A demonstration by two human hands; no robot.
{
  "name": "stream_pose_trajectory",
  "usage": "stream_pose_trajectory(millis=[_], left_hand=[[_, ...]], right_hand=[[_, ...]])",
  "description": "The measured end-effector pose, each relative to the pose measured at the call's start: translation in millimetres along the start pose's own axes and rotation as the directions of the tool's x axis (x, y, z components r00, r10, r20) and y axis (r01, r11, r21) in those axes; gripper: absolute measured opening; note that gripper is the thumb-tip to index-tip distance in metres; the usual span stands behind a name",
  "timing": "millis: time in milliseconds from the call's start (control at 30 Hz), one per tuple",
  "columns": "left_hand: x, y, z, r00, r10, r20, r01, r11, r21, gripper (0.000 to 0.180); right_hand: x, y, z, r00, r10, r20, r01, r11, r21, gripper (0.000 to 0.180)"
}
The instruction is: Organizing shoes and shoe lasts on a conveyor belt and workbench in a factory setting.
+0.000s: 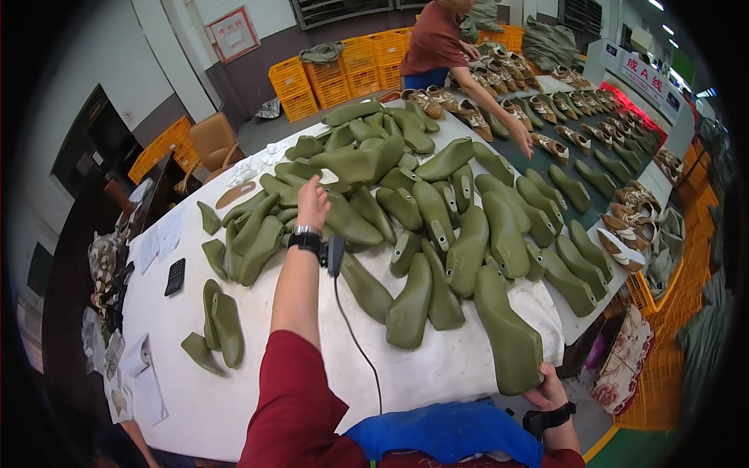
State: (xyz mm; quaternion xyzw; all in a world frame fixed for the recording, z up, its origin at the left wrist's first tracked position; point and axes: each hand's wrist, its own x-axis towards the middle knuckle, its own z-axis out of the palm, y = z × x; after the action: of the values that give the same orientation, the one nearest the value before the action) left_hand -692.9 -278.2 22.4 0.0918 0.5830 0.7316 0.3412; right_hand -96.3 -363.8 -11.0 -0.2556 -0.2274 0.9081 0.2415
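Olive-green shoe lasts lie heaped on a white-covered table [257, 390]. My left arm reaches into the heap. My left hand [314, 207] is beside the toe of a last [355, 164] lying across the others; its fingers are partly hidden, so whether it grips that last I cannot tell. At the near right corner, my right hand [549, 388] holds one end of a large shoe last [507, 335], whose other end points away over the pile. Both wrists wear black straps; a small dark device [335, 256] with a cable sits at my left wrist.
A co-worker [437, 47] reaches over a dark green conveyor [538, 160] with rows of shoes and lasts. A calculator [175, 277] and papers [148, 382] lie at left. Orange crates [359, 58] line the wall; more stand right. A brown chair [214, 140] is beyond the table.
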Motion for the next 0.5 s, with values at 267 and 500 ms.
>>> stream_pose_trajectory(millis=[267, 500], left_hand=[[-148.5, -86.5, -106.4, 0.906, -0.345, 0.245, 0.114, 0.756, 0.644, 0.048], [-251.9, -91.3, -225.1, 0.949, -0.306, -0.071, 0.291, 0.770, 0.569, 0.047]], right_hand=[[82.1, -42.5, 13.9, 0.996, -0.084, 0.032, 0.089, 0.969, -0.229, 0.050], [227.9, -73.9, 72.1, 0.903, -0.429, -0.034, 0.061, 0.206, -0.977, 0.090]])
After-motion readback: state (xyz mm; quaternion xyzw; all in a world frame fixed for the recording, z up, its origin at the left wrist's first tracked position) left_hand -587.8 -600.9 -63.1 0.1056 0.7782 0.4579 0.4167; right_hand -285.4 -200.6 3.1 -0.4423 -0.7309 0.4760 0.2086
